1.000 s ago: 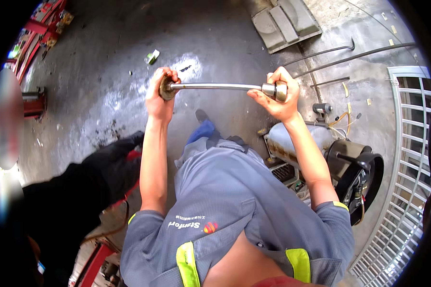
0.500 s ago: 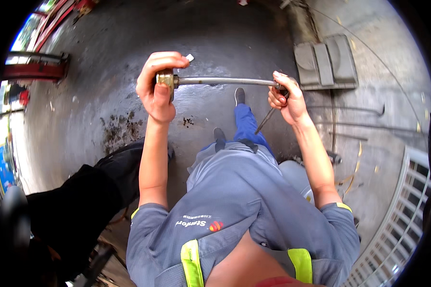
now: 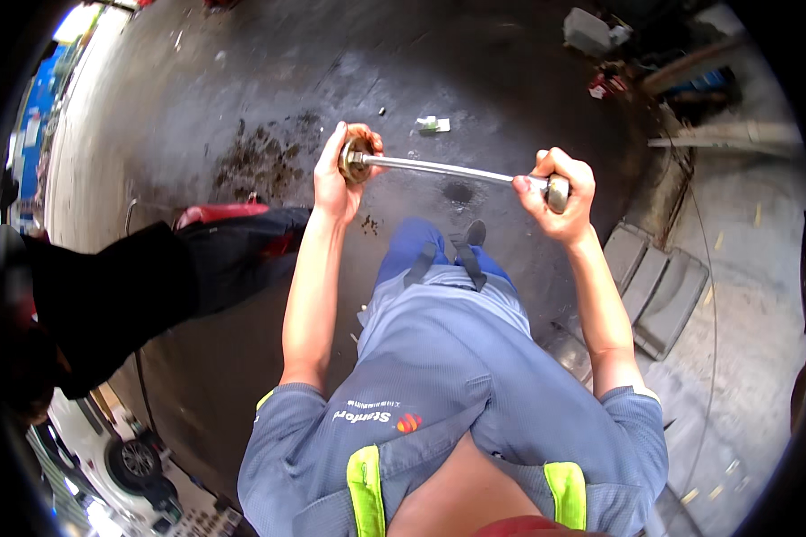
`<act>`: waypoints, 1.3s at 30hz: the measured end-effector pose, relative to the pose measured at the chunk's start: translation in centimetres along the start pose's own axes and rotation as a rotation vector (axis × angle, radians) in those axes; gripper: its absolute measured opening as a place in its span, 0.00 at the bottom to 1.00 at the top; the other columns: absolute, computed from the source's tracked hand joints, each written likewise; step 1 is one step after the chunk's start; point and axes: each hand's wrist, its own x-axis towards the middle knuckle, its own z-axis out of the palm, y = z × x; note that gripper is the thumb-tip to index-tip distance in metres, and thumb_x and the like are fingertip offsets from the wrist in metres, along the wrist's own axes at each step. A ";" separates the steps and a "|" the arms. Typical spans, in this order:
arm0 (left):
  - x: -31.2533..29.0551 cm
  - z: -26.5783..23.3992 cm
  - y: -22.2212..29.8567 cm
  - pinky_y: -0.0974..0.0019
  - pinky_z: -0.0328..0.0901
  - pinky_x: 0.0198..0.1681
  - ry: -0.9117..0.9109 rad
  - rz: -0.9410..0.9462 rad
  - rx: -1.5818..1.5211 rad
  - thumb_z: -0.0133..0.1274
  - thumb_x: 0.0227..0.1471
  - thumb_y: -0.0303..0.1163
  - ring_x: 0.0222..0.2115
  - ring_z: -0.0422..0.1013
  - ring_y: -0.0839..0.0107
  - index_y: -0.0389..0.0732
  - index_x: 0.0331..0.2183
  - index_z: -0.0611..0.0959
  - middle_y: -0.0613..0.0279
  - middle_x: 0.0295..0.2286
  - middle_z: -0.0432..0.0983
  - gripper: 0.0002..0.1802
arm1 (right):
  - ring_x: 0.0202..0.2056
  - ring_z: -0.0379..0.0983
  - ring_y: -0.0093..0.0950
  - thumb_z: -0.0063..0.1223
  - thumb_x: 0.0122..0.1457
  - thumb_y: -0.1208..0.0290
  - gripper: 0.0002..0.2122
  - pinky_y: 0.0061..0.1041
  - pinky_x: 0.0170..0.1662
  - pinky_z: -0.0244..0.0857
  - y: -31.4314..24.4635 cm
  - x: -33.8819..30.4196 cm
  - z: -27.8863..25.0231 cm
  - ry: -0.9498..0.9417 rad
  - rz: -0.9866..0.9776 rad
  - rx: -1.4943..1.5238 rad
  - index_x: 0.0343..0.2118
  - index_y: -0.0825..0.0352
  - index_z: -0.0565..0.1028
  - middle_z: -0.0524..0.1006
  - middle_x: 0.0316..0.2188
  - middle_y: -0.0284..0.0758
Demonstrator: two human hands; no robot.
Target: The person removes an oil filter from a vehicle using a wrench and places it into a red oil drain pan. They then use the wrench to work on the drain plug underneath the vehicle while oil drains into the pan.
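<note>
Both hands hold a long metal tool in front of me. Its slim silver bar (image 3: pixel 443 168) runs across between them. On the bar's left end sits a wide, round, worn brassy socket (image 3: pixel 355 157), cupped in my left hand (image 3: pixel 333 183) with fingers and thumb around it. At the other end my right hand (image 3: pixel 564 201) is closed in a fist, thumb along the bar. A blunt, rounded metal end (image 3: pixel 557 193) pokes out of that fist; the rest of this end is hidden by the fingers. The bar hangs clear of the floor, tilted slightly down to the right.
Close on my left bends a person in dark clothes (image 3: pixel 116 277). A car wheel (image 3: pixel 139 458) shows at lower left. Oil stains (image 3: pixel 260 161) and a small green-white packet (image 3: pixel 433 124) mark the floor ahead. Grey ribbed pads (image 3: pixel 658 286) lie at right, beside a thin cable (image 3: pixel 709 295).
My view has turned to the right. The socket has swung from upright toward facing me, and the tool's rod-like part below my right fist now points toward me.
</note>
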 end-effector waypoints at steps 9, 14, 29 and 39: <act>6.3 -0.8 8.9 0.63 0.71 0.42 0.003 0.907 0.499 0.45 0.66 0.46 0.34 0.74 0.68 0.32 0.39 0.79 0.54 0.32 0.75 0.23 | 0.14 0.53 0.14 0.58 0.65 0.63 0.19 0.21 0.20 0.48 8.6 12.3 5.2 -0.163 0.690 0.714 0.21 0.60 0.63 0.61 0.13 0.23; 11.8 -2.1 16.1 0.50 0.69 0.58 -0.045 0.971 0.570 0.59 0.56 0.60 0.52 0.74 0.56 0.30 0.54 0.74 0.45 0.51 0.74 0.42 | 0.11 0.46 0.16 0.52 0.67 0.60 0.17 0.22 0.18 0.41 13.6 19.9 11.6 -0.151 0.807 1.127 0.21 0.58 0.64 0.55 0.10 0.23; 29.7 -19.2 26.1 0.77 0.60 0.18 0.231 0.387 -0.057 0.43 0.69 0.52 0.22 0.69 0.79 0.45 0.43 0.77 0.65 0.31 0.75 0.20 | 0.18 0.67 0.16 0.73 0.54 0.66 0.17 0.19 0.22 0.57 14.4 43.3 23.7 -0.381 -0.030 0.082 0.23 0.64 0.70 0.72 0.16 0.28; 36.7 -23.7 48.6 0.72 0.54 0.21 -0.165 1.023 -0.098 0.49 0.63 0.50 0.26 0.58 0.69 0.46 0.41 0.75 0.59 0.34 0.66 0.17 | 0.23 0.68 0.14 0.77 0.47 0.61 0.20 0.18 0.26 0.60 9.2 63.8 32.9 -0.898 -0.044 0.393 0.28 0.65 0.74 0.73 0.21 0.25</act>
